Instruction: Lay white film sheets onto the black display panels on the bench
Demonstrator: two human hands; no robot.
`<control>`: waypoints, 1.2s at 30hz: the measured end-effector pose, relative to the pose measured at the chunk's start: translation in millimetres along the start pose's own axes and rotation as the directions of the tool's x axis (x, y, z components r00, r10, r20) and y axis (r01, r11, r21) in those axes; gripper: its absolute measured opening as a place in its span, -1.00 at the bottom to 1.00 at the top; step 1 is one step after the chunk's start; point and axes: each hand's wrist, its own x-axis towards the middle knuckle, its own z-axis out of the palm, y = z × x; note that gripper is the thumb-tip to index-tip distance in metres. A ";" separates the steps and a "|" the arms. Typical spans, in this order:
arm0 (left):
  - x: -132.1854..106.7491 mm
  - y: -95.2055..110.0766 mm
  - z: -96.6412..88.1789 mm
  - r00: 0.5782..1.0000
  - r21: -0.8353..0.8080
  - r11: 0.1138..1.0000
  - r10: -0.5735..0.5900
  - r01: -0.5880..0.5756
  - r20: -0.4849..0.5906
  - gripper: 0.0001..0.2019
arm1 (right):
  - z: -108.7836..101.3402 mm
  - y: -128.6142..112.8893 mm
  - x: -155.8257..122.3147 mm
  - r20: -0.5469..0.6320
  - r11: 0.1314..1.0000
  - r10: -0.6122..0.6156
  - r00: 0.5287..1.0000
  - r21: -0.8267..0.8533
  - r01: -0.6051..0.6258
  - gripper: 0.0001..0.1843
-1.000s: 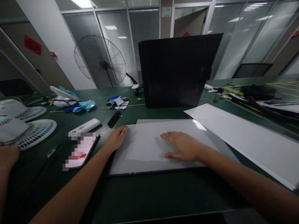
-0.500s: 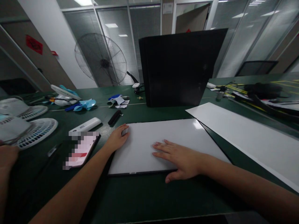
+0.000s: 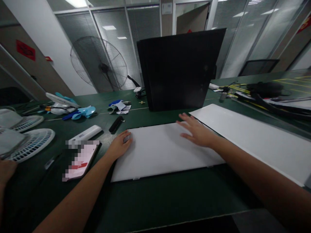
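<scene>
A white rectangular panel (image 3: 155, 152) with a thin dark border lies flat on the green table. My left hand (image 3: 119, 145) is at the panel's upper left corner, its bent fingers and thumb closed on the edge. Over the panel's upper right part is my right hand (image 3: 195, 131), palm down with its fingers spread and holding nothing. It casts a shadow on the white surface, and its fingertips are slightly blurred. To the right, a long white sheet (image 3: 247, 139) lies close to the panel.
Behind the panel stands a large black box-like object (image 3: 179, 71). On the left are a phone (image 3: 82, 160), a white power bank (image 3: 85, 133), a small black object (image 3: 116, 124) and white fan parts (image 3: 39, 144). Another person's hand (image 3: 7, 170) shows at the left edge. Cables (image 3: 264, 89) lie back right.
My right hand has moved away from me and to the right, from the panel's near middle to its upper right part. My left hand stays at the corner. The view has shifted slightly.
</scene>
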 end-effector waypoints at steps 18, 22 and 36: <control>-1.4 1.2 -1.4 0.999 0.028 0.999 0.036 -0.037 0.029 -0.39 | -0.4 155.8 -35.1 0.013 0.503 0.863 0.505 -0.108 -0.857 -0.21; -1.4 -0.4 -1.5 0.999 0.012 0.999 0.043 -0.043 -0.009 -0.44 | -18.7 144.7 -42.8 -0.040 0.514 0.852 0.522 -0.131 -0.848 -0.25; -0.4 0.2 -1.4 1.000 -0.018 1.000 0.002 -0.001 0.000 -0.42 | 4.7 -83.4 -6.7 0.255 0.960 -0.172 0.951 0.260 0.104 0.01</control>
